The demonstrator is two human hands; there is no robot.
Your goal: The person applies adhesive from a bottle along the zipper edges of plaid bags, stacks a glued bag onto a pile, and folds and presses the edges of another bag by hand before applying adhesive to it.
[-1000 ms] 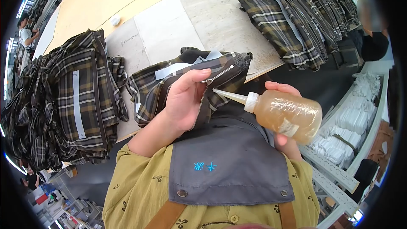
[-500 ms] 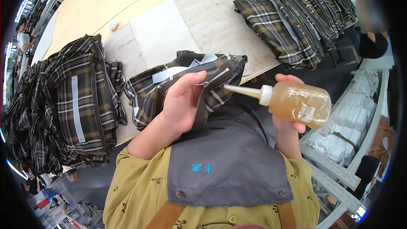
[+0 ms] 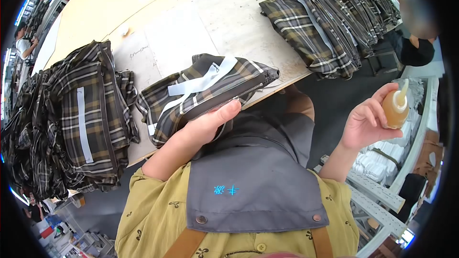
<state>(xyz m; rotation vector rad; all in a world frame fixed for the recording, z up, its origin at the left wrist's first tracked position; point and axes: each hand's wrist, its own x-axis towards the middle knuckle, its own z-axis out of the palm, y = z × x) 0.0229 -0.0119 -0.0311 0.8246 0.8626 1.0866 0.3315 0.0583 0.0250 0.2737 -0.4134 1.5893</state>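
Observation:
My left hand (image 3: pixel 208 125) grips the near edge of a dark plaid zippered fabric piece (image 3: pixel 201 83), thumb on top by the zipper (image 3: pixel 244 91) and fingers hidden underneath. White strips (image 3: pixel 201 80) lie across the plaid cloth. Off to the right, away from the cloth, my right hand (image 3: pixel 366 122) is closed around a squeeze bottle (image 3: pixel 396 110) of amber liquid. Its narrow nozzle (image 3: pixel 404 87) points upward.
Plaid pieces are heaped on the table's left (image 3: pixel 91 119), and another row (image 3: pixel 315 28) lies at the far right. White bundles (image 3: pixel 382 162) sit on a metal rack (image 3: pixel 377 191) to my right. People are visible at the edges.
My right hand has carried the bottle right, away from the zipper, and turned its nozzle from leftward to upward. The zipper edge, formerly folded open, now lies straighter under my left thumb.

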